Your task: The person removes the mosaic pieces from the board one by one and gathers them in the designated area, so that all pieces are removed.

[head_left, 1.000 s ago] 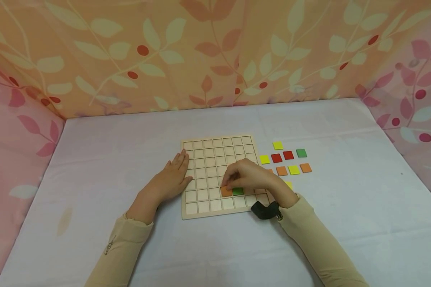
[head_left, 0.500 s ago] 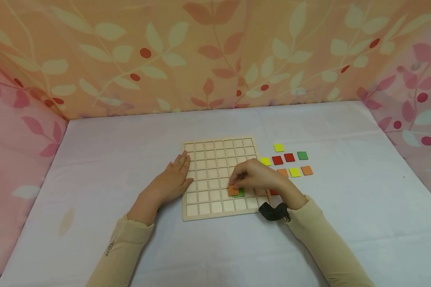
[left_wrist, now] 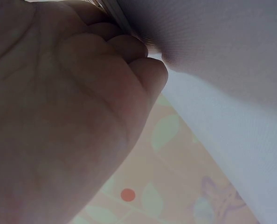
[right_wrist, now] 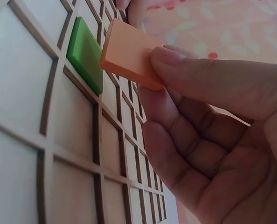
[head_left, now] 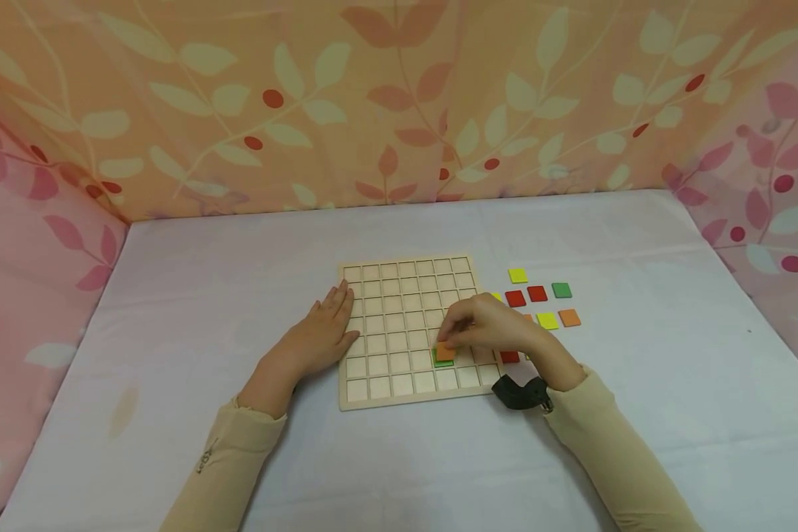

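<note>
A wooden grid board (head_left: 397, 343) lies on the white-covered table. My right hand (head_left: 488, 323) pinches an orange square tile (right_wrist: 129, 53) between thumb and fingers, holding it just above the board. Below and partly covered by it in the head view, a green tile (head_left: 443, 363) sits on the grid; the right wrist view shows this green tile (right_wrist: 85, 56) apart from the orange one. My left hand (head_left: 315, 336) rests against the board's left edge with fingers extended. In the left wrist view, the palm (left_wrist: 78, 107) hides most of the board.
Right of the board lie loose tiles: yellow (head_left: 518, 275), red (head_left: 515, 298), green (head_left: 561, 290), orange (head_left: 570, 318) and others, some partly hidden by the right hand and forearm. A black wrist device (head_left: 520, 391) hangs below the right wrist. Patterned cloth (head_left: 399, 103) walls the table's back and sides.
My right hand has lifted the orange tile from the cell left of the green one and moved it rightward over the green tile. The left hand stays at the board's edge.
</note>
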Demonstrator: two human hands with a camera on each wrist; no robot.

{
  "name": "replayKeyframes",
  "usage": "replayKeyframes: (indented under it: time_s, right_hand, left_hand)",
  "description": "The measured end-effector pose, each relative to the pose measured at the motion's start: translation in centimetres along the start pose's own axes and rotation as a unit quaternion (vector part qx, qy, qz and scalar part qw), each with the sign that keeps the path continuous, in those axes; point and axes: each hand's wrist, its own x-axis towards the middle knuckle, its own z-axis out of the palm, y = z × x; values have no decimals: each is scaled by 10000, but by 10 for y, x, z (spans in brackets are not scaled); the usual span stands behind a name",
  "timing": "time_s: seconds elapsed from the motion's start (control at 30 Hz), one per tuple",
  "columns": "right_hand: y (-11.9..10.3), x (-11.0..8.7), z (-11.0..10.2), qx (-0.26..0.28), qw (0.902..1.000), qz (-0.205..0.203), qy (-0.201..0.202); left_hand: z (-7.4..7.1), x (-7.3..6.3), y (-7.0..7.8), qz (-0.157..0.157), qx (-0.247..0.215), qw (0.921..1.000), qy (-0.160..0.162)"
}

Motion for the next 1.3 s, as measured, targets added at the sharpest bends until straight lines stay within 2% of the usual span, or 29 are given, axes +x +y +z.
replayKeyframes:
  time_s: [0.63,1.0,1.3]
  right_hand:
    - [6,-17,-6,163,9992,332,153]
    - [13,-30,-10,134,9990,360,229]
    - [14,-34,-12,212,9985,452,213]
  left_hand:
    - [0,-1,0,10,-42,10000,-2]
    - [2,1,-1,18,-19,10000,9]
    - [6,3,-3,8,3,10000,66]
